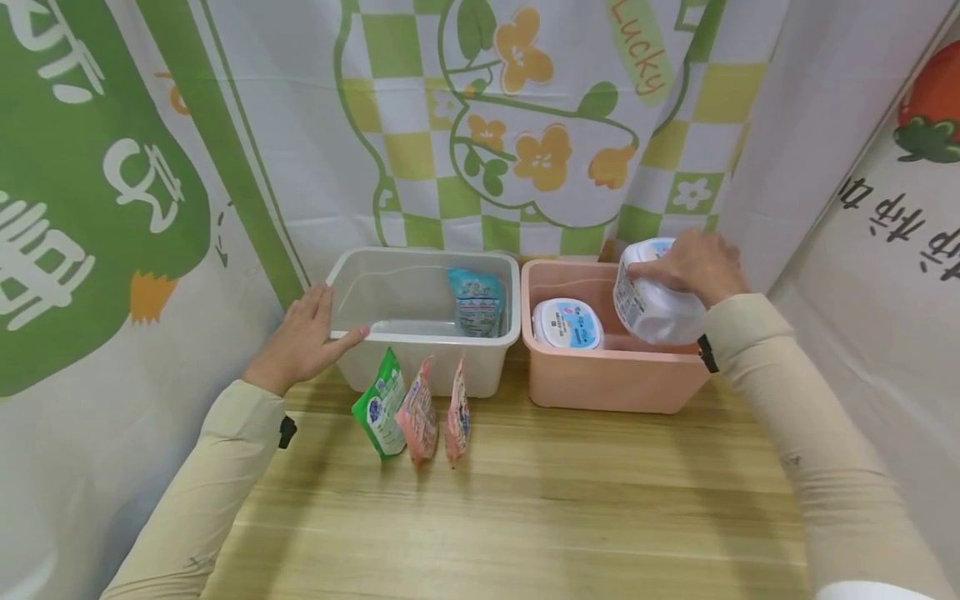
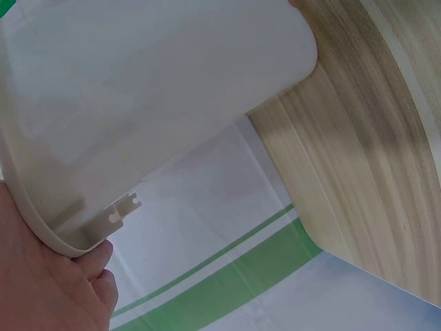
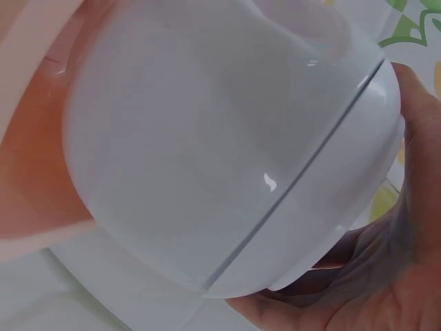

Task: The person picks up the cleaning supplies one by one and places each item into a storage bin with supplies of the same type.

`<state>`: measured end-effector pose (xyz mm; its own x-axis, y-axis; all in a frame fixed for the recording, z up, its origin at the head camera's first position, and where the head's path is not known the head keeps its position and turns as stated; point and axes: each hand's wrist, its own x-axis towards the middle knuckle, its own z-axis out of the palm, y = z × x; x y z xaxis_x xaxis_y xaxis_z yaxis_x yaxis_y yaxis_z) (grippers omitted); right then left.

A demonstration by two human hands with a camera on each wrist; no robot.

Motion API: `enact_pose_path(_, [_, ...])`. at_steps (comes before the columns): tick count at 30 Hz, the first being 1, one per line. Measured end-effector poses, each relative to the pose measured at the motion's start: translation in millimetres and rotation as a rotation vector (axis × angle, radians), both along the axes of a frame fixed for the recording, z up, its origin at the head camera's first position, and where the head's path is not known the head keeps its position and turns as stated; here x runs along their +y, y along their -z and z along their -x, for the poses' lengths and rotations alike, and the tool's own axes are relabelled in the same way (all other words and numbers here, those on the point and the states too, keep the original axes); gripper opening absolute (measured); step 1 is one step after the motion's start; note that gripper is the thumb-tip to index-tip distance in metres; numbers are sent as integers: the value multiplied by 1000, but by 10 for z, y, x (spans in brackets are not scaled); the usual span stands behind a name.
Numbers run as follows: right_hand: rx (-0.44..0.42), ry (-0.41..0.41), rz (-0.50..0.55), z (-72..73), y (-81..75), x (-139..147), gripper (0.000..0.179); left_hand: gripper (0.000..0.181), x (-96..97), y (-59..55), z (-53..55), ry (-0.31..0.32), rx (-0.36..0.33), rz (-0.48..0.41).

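Observation:
My right hand (image 1: pixel 693 262) grips a white plastic tub (image 1: pixel 651 300), tilted over the right part of a pink bin (image 1: pixel 607 379). In the right wrist view, the fingers and thumb span the lid side of the tub (image 3: pixel 227 145). A second white tub (image 1: pixel 568 323) with a blue-and-white label sits inside that bin, at its left. On the left, my left hand (image 1: pixel 303 333) holds the corner of a light grey bin (image 1: pixel 427 340). The left wrist view shows fingertips (image 2: pixel 96 261) curled at the rim. Inside the grey bin stands a blue pouch (image 1: pixel 477 302).
In front of the grey bin, a green pouch (image 1: pixel 382 406) and two pink pouches, one in the middle (image 1: pixel 418 417) and one at right (image 1: pixel 457 414), stand on the wooden table (image 1: pixel 525 517). A printed curtain (image 1: pixel 540 125) hangs close behind both bins.

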<state>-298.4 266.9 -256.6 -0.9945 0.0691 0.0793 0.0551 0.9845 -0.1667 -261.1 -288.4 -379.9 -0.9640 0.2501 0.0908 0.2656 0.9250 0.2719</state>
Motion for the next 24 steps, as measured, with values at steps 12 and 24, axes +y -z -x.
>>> enact_pose_path(12, [3, -15, 17, 45, 232, 2, 77, 108, -1, 1, 1, -1, 4, -9])
enact_pose_path(24, [-26, -6, 18, 56, 398, -17, 72, 108, -6, 3, 5, -4, 10, -8])
